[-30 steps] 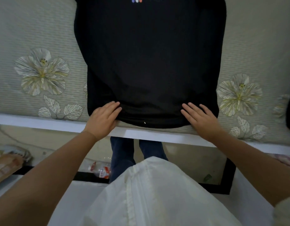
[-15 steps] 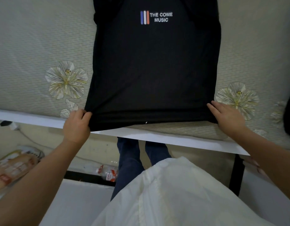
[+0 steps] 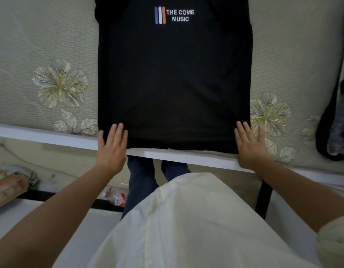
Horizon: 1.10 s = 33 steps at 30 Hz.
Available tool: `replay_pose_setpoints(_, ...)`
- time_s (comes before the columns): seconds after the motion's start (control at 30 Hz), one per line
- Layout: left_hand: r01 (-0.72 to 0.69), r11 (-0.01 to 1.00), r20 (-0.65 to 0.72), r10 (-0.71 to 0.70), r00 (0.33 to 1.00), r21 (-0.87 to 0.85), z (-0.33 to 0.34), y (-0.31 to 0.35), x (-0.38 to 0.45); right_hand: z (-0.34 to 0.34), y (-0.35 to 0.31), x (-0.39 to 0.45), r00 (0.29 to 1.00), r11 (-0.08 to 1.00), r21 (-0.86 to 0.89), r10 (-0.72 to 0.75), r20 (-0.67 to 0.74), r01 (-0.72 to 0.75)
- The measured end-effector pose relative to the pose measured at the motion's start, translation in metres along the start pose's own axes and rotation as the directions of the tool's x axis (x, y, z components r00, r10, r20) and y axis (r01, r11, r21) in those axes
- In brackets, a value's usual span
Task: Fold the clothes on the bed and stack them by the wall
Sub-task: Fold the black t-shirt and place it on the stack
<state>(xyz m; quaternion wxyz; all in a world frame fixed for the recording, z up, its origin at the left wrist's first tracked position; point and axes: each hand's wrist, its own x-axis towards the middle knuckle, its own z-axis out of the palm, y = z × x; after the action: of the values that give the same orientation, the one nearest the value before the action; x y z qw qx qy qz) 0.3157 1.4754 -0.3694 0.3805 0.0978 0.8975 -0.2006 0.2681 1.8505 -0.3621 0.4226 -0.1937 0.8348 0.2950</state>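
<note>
A black T-shirt (image 3: 175,84) lies flat on the bed (image 3: 41,45), hem at the white edge. The left hand (image 3: 112,146) and right hand (image 3: 248,146) press its 2 hem corners, fingers straight. Floral cover; a dark garment (image 3: 335,120) lies at right; floor litter (image 3: 8,184) below.

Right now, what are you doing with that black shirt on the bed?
A person is getting a black T-shirt with white "THE COME MUSIC" lettering ready for folding. It lies flat on the pale flowered bedspread. The left hand and right hand press flat on its bottom corners. No fold shows yet.
</note>
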Motion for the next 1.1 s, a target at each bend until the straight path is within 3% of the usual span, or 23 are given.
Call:
replay_pose_setpoints(0.1,-0.166,0.986,-0.07,0.163,0.984,-0.031,-0.003,0.029,0.008,-0.002,-0.017,0.001,0.983,0.988,0.091,-0.113,-0.146,0.127)
replay_pose_setpoints(0.2,-0.179,0.983,-0.041,0.177,0.983,-0.041,-0.005,0.053,0.02,-0.003,-0.024,0.008,0.95,0.968,0.156,-0.147,-0.276,0.195)
replay_pose_setpoints(0.33,-0.199,0.98,-0.184,0.197,0.963,0.01,-0.002,0.05,0.031,0.018,-0.021,0.022,0.973,0.965,0.136,-0.213,-0.089,0.224)
replay_pose_setpoints(0.57,-0.334,0.938,-0.263,0.348,0.9,0.097,-0.008,0.03,0.033,0.01,-0.018,0.024,0.962,0.964,0.054,-0.254,-0.098,0.26)
replay_pose_setpoints(0.63,-0.321,0.946,-0.261,0.3,0.918,-0.038,-0.016,0.029,0.029,0.004,-0.019,0.023,0.923,0.967,0.055,-0.218,-0.316,0.247)
replay_pose_setpoints(0.7,-0.319,0.947,-0.246,0.3,0.921,-0.038,-0.006,0.037,0.034,-0.002,-0.017,0.02,0.87,0.967,0.048,-0.202,-0.45,0.249)
replay_pose_setpoints(0.77,-0.229,0.967,-0.068,0.222,0.973,-0.112,-0.005,0.049,0.029,-0.005,-0.018,0.019,0.88,0.958,0.131,-0.173,-0.442,0.254)
replay_pose_setpoints(0.8,-0.166,0.974,-0.048,0.161,0.986,-0.154,-0.007,0.055,0.027,-0.006,-0.018,0.019,0.881,0.954,0.156,-0.164,-0.444,0.256)
replay_pose_setpoints(0.87,-0.086,0.971,-0.13,0.057,0.99,-0.225,-0.021,0.072,0.021,-0.013,-0.016,0.018,0.852,0.935,0.207,-0.153,-0.501,0.289)
replay_pose_setpoints(0.93,-0.133,0.951,-0.234,0.067,0.97,-0.28,-0.029,0.096,0.024,-0.02,-0.009,0.019,0.816,0.896,0.294,-0.116,-0.566,0.332)
replay_pose_setpoints(1.0,-0.188,0.915,-0.217,0.114,0.969,-0.357,-0.04,0.122,0.032,-0.024,0.0,0.016,0.795,0.875,0.35,-0.061,-0.604,0.334)
replay_pose_setpoints(1.1,-0.11,0.884,-0.17,0.035,0.985,-0.455,-0.053,0.143,0.048,-0.027,0.011,0.006,0.77,0.873,0.371,-0.01,-0.638,0.318)
